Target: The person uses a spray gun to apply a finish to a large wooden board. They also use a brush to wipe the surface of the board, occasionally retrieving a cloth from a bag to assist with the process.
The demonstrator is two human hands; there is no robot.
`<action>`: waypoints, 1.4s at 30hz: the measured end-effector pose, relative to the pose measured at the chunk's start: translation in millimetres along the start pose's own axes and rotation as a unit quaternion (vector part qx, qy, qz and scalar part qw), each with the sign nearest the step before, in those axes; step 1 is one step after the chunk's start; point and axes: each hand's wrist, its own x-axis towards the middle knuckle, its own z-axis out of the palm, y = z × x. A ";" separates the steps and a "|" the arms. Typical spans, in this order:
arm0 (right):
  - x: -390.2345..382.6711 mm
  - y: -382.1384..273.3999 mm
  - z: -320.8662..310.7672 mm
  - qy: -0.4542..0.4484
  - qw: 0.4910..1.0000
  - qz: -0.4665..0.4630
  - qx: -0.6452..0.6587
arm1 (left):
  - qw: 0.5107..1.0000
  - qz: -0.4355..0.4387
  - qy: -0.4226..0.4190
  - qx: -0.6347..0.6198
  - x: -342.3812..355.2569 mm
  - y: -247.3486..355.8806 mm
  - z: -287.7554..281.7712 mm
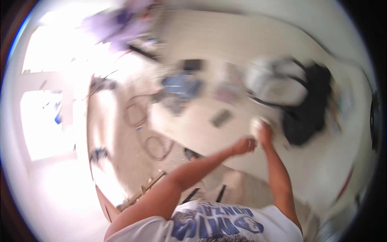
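White object (255,126) grasped in my right hand (265,133), near black cloth (304,125).
Blur hides its shape; whether my left hand (244,145) clenches or grasps anything, I cannot tell.

White thing (254,126), small on my feed, smeared by motion blur, roughly rounded in outline, its kind and material unclear to me, at the fingers' side of the right hand (265,132), whether gripped or merely touched I cannot tell.
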 end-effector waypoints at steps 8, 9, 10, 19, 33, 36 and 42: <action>-42.8 -83.3 -24.0 -0.117 0.990 -0.050 -0.062 | 0.902 -0.319 0.281 0.079 -507.2 -378.0 -78.4; -56.9 -100.1 -24.3 -0.114 0.992 -0.033 -0.054 | 0.872 -0.359 0.329 0.059 -540.8 -384.7 -111.3; -71.7 -121.1 -19.9 -0.084 0.996 -0.001 -0.026 | 0.837 -0.401 0.371 0.030 -568.4 -388.1 -124.5; -163.1 -597.4 124.3 -0.295 0.923 -0.166 0.182 | 0.765 -0.213 0.492 -0.355 -724.3 -341.3 -193.8; -273.1 -1246.4 281.3 -0.610 0.630 -0.313 0.364 | 0.533 0.422 0.531 -0.506 -1065.4 -250.1 -435.3; -262.1 -1302.6 342.2 -0.569 0.639 -0.453 0.250 | 0.508 0.442 0.514 -0.531 -1085.7 -326.3 -475.6; -209.0 -1393.8 472.8 -0.694 0.583 -0.352 0.235 | 0.451 0.459 0.426 -0.636 -1130.1 -454.2 -596.6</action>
